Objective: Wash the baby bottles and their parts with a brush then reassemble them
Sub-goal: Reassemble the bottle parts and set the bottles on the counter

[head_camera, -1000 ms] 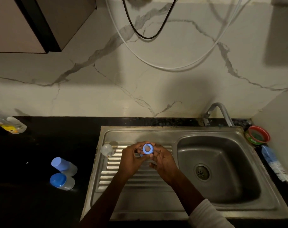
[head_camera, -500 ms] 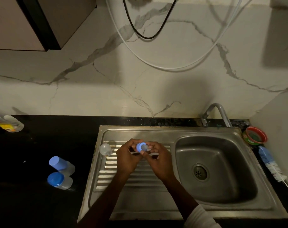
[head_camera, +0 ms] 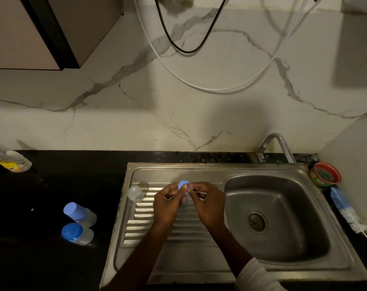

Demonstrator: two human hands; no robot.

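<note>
Fingers point(head_camera: 183, 189) of both hands are bunched together over the ribbed drainboard of the steel sink point(head_camera: 199, 267), pinching one small piece between them: a blue bottle ring point(head_camera: 182, 184) with what looks like a clear teat point(head_camera: 190, 187) pushed into it. Left hand point(head_camera: 167, 203) has its thumb and fingertips curled onto the ring's left side, right hand point(head_camera: 208, 203) grips from the right with its fingertips at the clear bit. It's dim and the part is tiny, so I can't tell exactly how the teat sits in the ring.

Just left of the hands, a clear dome cap point(head_camera: 135, 192) sits on the drainboard's far-left corner, apart from the fingers. Out on the black tabletop point(head_camera: 52, 185), well left of the sink, two small bottles with blue tops lie close together: the lighter-blue one point(head_camera: 78, 214) is farther back, the darker-blue one point(head_camera: 76, 233) nearer the front edge.

The bottle brush point(head_camera: 344, 207), blue handle and white bristles, lies along the right rim of the sink, and a little red-rimmed round tub point(head_camera: 326, 174) sits just behind it. The tap point(head_camera: 278, 147) curves over the back of the basin; I see no water in the bowl around the drain point(head_camera: 256, 222). Far left, a clear plastic bottle with a yellow label point(head_camera: 9, 160) lies on its side by the marble wall. A white sleeve point(head_camera: 256, 276) shows on the right forearm.
</note>
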